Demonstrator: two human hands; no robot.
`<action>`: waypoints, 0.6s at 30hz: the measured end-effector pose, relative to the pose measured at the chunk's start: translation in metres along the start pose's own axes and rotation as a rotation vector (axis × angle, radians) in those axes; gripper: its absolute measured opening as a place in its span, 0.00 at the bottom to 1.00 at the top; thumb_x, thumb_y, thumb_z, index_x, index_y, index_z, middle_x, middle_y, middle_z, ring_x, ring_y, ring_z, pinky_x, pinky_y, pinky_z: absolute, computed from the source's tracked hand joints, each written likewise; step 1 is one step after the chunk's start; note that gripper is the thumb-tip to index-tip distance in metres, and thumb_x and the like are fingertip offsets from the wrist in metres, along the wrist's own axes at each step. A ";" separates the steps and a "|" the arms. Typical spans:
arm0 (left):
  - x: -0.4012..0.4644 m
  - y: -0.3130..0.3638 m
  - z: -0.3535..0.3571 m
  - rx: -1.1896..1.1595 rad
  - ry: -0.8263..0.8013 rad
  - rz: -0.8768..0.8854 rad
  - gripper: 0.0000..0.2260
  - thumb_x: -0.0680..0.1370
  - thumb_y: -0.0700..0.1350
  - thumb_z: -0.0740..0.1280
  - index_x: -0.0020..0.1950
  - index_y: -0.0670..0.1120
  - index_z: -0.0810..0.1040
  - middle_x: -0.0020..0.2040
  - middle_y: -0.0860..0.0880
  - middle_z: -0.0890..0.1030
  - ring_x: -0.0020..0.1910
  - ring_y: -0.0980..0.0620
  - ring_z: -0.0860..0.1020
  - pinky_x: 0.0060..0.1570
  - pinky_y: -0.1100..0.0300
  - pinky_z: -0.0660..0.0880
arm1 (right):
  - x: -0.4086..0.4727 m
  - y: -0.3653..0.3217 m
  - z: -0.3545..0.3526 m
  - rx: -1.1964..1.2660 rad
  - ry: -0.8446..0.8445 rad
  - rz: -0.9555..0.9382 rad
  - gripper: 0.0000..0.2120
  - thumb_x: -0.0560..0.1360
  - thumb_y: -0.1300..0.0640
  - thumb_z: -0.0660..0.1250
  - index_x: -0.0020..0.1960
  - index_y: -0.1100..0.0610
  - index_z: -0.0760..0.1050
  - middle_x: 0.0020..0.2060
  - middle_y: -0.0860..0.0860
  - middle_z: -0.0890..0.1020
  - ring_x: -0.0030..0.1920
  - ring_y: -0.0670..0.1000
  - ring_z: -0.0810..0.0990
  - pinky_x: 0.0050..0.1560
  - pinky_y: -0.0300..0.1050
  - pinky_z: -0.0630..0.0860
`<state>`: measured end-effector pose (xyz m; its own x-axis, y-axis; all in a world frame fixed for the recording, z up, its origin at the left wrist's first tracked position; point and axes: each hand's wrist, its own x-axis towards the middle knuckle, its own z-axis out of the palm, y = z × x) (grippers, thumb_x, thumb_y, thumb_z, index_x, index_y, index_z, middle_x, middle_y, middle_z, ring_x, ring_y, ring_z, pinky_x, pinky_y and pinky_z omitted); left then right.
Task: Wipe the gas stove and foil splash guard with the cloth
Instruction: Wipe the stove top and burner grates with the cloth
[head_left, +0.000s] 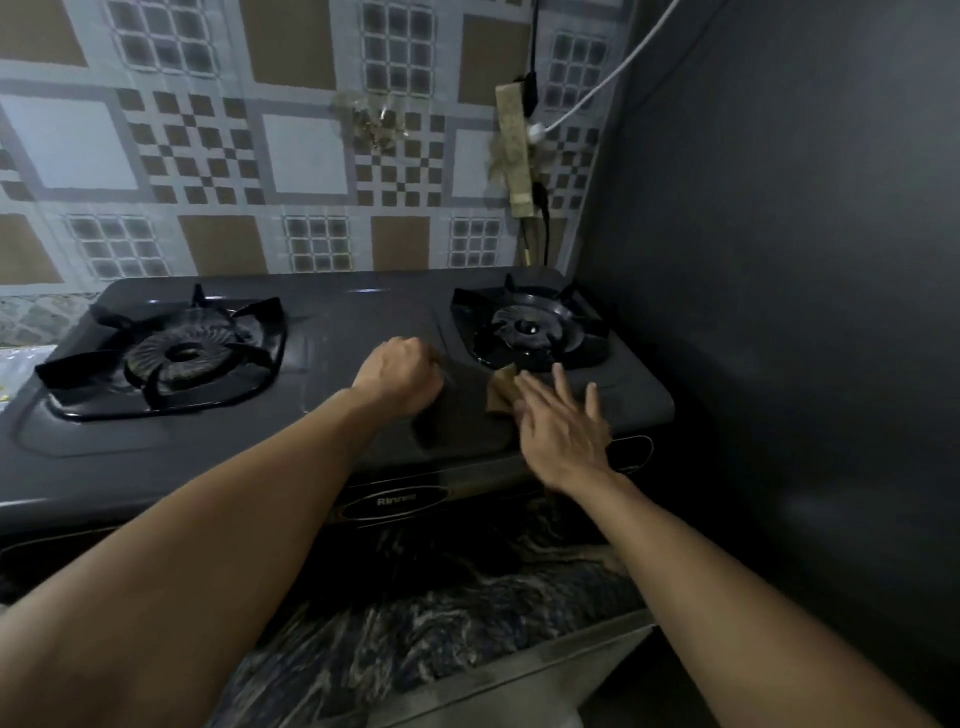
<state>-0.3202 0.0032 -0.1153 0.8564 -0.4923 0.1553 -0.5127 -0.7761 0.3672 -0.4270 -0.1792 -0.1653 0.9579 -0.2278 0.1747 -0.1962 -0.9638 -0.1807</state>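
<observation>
The left hand (400, 371) is curling its grip around the dark cloth (457, 415) lying on the gas stove (332, 322) just left of the right burner (530, 327), while the right hand (563, 421) is pressing flat, fingers spread, on the cloth's brown corner beside that burner. Wiping closer, the cloth is likely snagging on the burner's grate prongs, and the foil splash guard (779, 260) right of the burner is likely creasing under hard pressure.

Home kitchen: two-burner gas stove (332, 384) on marbled counter (441, 639), patterned wall covering (208, 145) behind.
</observation>
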 end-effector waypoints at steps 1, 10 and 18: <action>-0.002 0.008 0.006 0.015 -0.015 0.012 0.15 0.75 0.43 0.58 0.52 0.44 0.84 0.53 0.39 0.83 0.55 0.38 0.79 0.55 0.51 0.75 | 0.002 0.020 -0.005 -0.004 -0.008 0.058 0.24 0.83 0.47 0.44 0.78 0.49 0.55 0.77 0.40 0.56 0.78 0.48 0.41 0.75 0.61 0.38; -0.017 0.038 0.032 0.180 -0.104 0.060 0.18 0.77 0.44 0.55 0.62 0.48 0.78 0.68 0.47 0.75 0.70 0.44 0.67 0.70 0.42 0.60 | 0.032 0.132 -0.025 0.223 0.033 0.365 0.24 0.83 0.49 0.43 0.78 0.52 0.56 0.78 0.44 0.55 0.78 0.54 0.44 0.75 0.63 0.45; -0.036 0.027 0.018 0.094 -0.133 -0.013 0.23 0.79 0.43 0.54 0.75 0.48 0.65 0.77 0.48 0.62 0.77 0.47 0.57 0.71 0.43 0.53 | 0.001 0.070 -0.003 0.063 0.161 0.146 0.22 0.83 0.50 0.48 0.75 0.52 0.62 0.75 0.45 0.63 0.78 0.51 0.50 0.76 0.60 0.42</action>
<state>-0.3660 -0.0070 -0.1279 0.8508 -0.5248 0.0264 -0.5103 -0.8133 0.2796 -0.4406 -0.2474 -0.1745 0.8735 -0.3881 0.2939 -0.3118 -0.9097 -0.2744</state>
